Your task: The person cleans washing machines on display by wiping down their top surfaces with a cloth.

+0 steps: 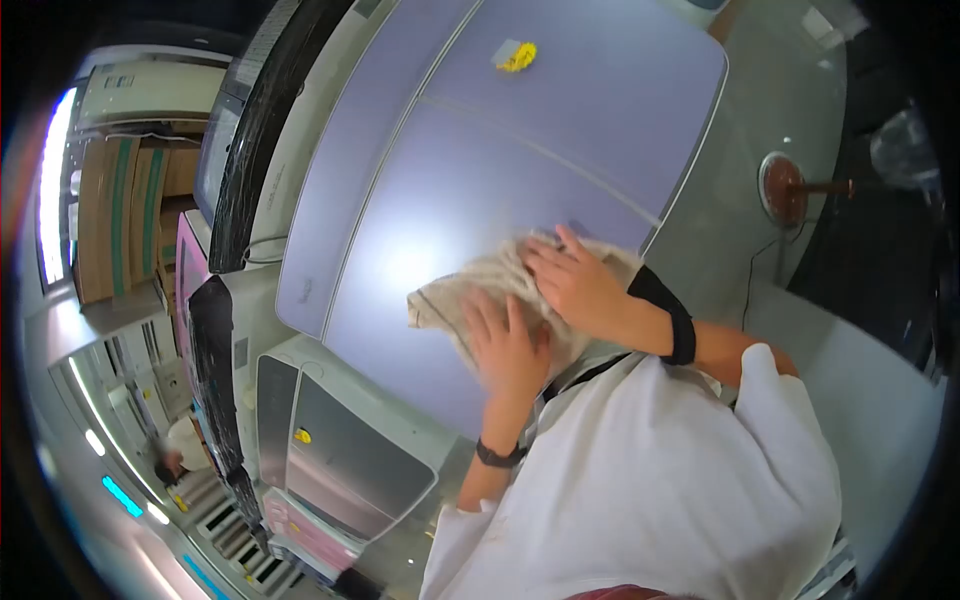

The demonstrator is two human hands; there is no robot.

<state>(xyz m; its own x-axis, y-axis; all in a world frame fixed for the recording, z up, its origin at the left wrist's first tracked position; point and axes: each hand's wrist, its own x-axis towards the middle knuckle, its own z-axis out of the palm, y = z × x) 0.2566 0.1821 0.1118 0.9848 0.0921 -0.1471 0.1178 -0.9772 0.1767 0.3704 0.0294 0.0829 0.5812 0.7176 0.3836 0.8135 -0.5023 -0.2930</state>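
The beige cloth lies bunched on the large purple panel, near its lower edge and close to the person's white shirt. The left hand is spread wide over the cloth, its fingers smeared by blur; the right hand is on the cloth too, fingers loosely apart — whether either one pinches a fold underneath cannot be told. Both hands hide part of the cloth, and the cloth covers a patch of the panel. A dark band sits on each wrist. Cardboard boxes with green strips stand at the far left, their contents out of sight. Beside the purple panel is an appliance with a gray panel, bearing a yellow sticker. Another person at lower left is small and blurred, and the picture's corners fall into black. A pale seam crosses the purple panel, a light rim follows its far edge, and open surface stretches above and left of the cloth — broken only by a yellow decoration near the top.
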